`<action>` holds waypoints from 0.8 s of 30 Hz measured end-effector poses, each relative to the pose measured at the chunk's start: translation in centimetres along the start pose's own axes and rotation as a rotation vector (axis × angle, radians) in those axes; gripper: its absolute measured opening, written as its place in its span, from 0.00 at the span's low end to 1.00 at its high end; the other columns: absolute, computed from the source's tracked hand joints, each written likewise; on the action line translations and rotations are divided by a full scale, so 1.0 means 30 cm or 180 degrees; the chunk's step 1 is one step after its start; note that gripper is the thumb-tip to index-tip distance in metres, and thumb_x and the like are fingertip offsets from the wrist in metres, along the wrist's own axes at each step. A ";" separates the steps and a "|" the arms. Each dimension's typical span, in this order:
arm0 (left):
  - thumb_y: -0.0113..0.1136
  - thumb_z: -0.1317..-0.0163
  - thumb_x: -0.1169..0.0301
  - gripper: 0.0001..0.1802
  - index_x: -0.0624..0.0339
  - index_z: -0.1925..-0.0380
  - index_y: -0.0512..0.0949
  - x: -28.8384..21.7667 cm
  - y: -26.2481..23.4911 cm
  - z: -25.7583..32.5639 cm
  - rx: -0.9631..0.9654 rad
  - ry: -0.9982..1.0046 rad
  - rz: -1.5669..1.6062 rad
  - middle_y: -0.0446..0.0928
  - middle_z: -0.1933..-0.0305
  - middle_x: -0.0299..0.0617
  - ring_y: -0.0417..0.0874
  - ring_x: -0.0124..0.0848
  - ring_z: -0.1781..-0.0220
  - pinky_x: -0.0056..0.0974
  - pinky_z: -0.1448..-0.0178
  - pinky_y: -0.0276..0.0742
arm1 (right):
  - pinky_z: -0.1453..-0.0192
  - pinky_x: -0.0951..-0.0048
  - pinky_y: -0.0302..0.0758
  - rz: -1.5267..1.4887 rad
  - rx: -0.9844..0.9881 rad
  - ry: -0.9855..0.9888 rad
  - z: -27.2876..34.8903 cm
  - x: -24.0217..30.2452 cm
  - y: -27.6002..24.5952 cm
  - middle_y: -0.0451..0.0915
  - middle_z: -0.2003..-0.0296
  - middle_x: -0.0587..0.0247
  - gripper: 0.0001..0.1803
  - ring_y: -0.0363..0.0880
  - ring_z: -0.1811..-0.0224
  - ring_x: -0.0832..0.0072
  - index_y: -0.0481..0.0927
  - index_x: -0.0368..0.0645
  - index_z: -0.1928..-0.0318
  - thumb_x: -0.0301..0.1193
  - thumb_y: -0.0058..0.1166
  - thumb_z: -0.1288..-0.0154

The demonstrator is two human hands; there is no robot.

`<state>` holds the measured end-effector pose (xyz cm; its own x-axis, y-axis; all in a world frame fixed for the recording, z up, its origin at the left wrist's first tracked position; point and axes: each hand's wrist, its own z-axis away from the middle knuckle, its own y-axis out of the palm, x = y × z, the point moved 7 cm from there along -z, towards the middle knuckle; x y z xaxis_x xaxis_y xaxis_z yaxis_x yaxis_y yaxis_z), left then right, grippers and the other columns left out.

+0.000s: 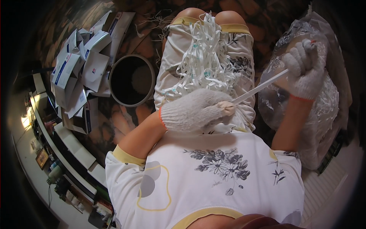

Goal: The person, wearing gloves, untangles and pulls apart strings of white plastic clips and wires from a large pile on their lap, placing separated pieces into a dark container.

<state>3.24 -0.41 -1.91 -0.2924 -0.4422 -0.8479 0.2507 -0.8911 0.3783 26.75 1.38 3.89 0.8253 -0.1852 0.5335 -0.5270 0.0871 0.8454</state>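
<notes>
Left hand: in a white knit glove, resting on the lap, its fingertips pinched shut on the lower end of a thin white strip.
Right hand: gloved too, raised at the right, fist closed around the strip's upper end.
Strip: stretched taut and slanted between the 2 hands, above the right thigh.
Lap: a loose pile of white strips with small bluish pieces lies on the floral shorts, just beyond the left hand.
Right side: a crinkled clear plastic bag sits behind the right hand.
Left side: a round dark bucket stands on the floor, beside a heap of white and blue cardboard boxes.
</notes>
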 end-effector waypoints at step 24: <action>0.51 0.30 0.63 0.19 0.64 0.46 0.70 0.072 -0.073 -0.040 -0.0657 0.0317 0.2060 0.73 0.64 0.35 0.76 0.22 0.66 0.26 0.70 0.71 | 0.82 0.80 0.55 0.0779 0.0562 0.0547 -0.034 -0.208 0.224 0.56 0.84 0.75 0.11 0.53 0.83 0.83 0.70 0.43 0.68 0.33 0.45 0.27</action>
<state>3.16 0.70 -5.02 0.0591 -0.8587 -0.5090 0.5200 -0.4087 0.7500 18.25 4.12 6.28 0.6842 -0.0108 0.7292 -0.7282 -0.0648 0.6823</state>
